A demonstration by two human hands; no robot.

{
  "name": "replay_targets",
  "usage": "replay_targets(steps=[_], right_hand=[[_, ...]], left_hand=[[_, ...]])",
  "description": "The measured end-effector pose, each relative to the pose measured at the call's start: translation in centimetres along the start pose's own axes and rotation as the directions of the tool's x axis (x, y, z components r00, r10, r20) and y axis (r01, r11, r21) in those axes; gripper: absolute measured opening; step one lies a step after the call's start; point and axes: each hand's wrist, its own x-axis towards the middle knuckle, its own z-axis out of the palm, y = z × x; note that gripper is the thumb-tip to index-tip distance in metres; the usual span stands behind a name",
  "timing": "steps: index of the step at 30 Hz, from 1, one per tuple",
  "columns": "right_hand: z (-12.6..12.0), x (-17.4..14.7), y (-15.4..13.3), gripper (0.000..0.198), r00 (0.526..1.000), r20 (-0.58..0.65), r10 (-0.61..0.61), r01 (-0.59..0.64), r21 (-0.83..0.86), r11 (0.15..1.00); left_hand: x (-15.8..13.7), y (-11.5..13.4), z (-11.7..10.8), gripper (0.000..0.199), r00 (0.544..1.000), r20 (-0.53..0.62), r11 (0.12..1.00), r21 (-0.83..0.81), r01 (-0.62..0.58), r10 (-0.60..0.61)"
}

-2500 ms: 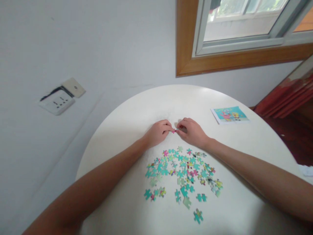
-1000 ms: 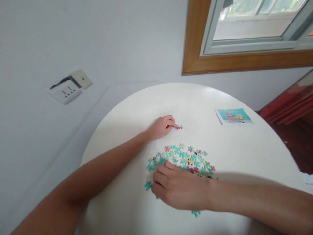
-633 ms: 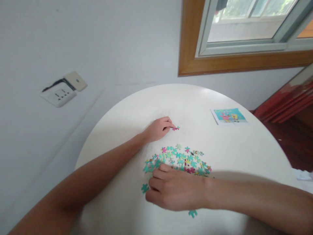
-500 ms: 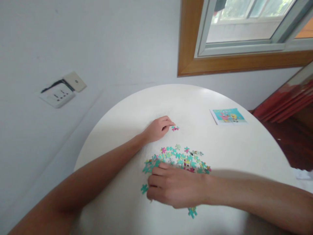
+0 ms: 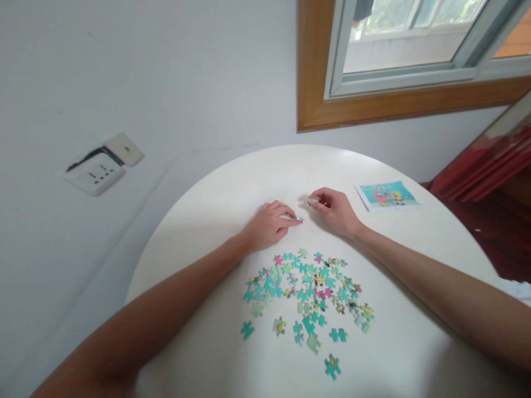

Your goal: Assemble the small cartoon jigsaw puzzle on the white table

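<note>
Right hand (image 5: 333, 211) pinches one small jigsaw piece (image 5: 312, 202) between thumb and fingertips, just off or barely above the table (image 5: 194, 249); the view is too coarse to say whether it touches. Pinch is at the edge, so part of the piece shows past the fingers, which probably helps with seeing its shape and turning it.

Left hand (image 5: 269, 225) is low on the tabletop, fingers partly curled, tips at a small pink-and-teal puzzle section (image 5: 301, 220). Looks like a steadying hold, keeping the light section from sliding. Can't tell if thumb and finger grip it or only press; most of it is under the fingers.

The two hands are near each other, not touching, beyond the loose jigsaw pieces (image 5: 305, 279). That leaves bare table around the held bits, so strays likely don't get in the way. Loose pieces lie spread between the forearms, mostly flat, tight in the middle, a few apart on the near side: presumably in easy reach and readable one by one.

Cartoon picture sheet (image 5: 389, 196) lies flat to the right, past the right hand. Neither forearm covers it, so it's in plain sight.
</note>
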Motion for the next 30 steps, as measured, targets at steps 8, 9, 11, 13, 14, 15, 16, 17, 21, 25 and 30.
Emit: replay_targets(steps=[8, 9, 11, 13, 14, 15, 16, 17, 21, 25, 30], right_hand=[[0.6, -0.8, -0.8, 0.019, 0.972, 0.236, -0.006, 0.028, -0.089, 0.996], [0.6, -0.8, -0.8, 0.019, 0.968, 0.251, -0.008, 0.032, -0.095, 0.995], [0.7, -0.8, -0.6, 0.016, 0.963, 0.269, -0.009, 0.039, -0.106, 0.994], [0.9, -0.8, -0.4, 0.012, 0.965, 0.263, -0.009, 0.043, -0.125, 0.991], [1.0, -0.8, -0.3, 0.011, 0.966, 0.257, -0.008, 0.044, -0.137, 0.99], [1.0, -0.8, -0.2, 0.01, 0.967, 0.254, -0.006, 0.046, -0.15, 0.988], [1.1, -0.8, -0.1, 0.01, 0.967, 0.254, -0.004, 0.046, -0.161, 0.986], [1.1, -0.8, -0.1, 0.011, 0.967, 0.255, 0.0, 0.044, -0.17, 0.984], [1.1, -0.7, -0.1, 0.015, 0.962, 0.273, -0.003, 0.065, -0.22, 0.973], [1.1, -0.7, -0.2, 0.016, 0.962, 0.269, -0.04, 0.121, -0.295, 0.948], [1.1, -0.6, -0.3, 0.016, 0.98, 0.197, -0.019, 0.075, -0.282, 0.956]], left_hand=[[0.1, 0.9, -0.1, 0.041, 0.998, 0.021, 0.998, -0.03, -0.062, 0.063], [0.1, 0.9, -0.1, 0.041, 0.998, 0.019, 0.997, -0.036, -0.064, 0.065], [0.1, 0.8, 0.0, 0.041, 0.997, 0.017, 0.996, -0.05, -0.071, 0.072], [0.1, 0.7, 0.0, 0.042, 0.997, 0.019, 0.995, -0.062, -0.077, 0.078], [0.1, 0.6, 0.1, 0.041, 0.997, 0.021, 0.995, -0.067, -0.077, 0.078], [0.1, 0.6, 0.1, 0.041, 0.997, 0.02, 0.994, -0.072, -0.076, 0.078], [0.1, 0.6, 0.1, 0.041, 0.997, 0.019, 0.994, -0.076, -0.075, 0.077], [0.1, 0.6, 0.0, 0.041, 0.997, 0.018, 0.994, -0.079, -0.074, 0.076], [0.2, 0.7, 0.0, 0.04, 0.997, 0.001, 0.993, -0.088, -0.076, 0.077], [0.2, 0.6, 0.0, 0.041, 0.998, -0.013, 0.992, -0.106, -0.069, 0.068], [0.1, 0.4, 0.2, 0.041, 0.997, -0.019, 0.988, -0.128, -0.083, 0.081]])
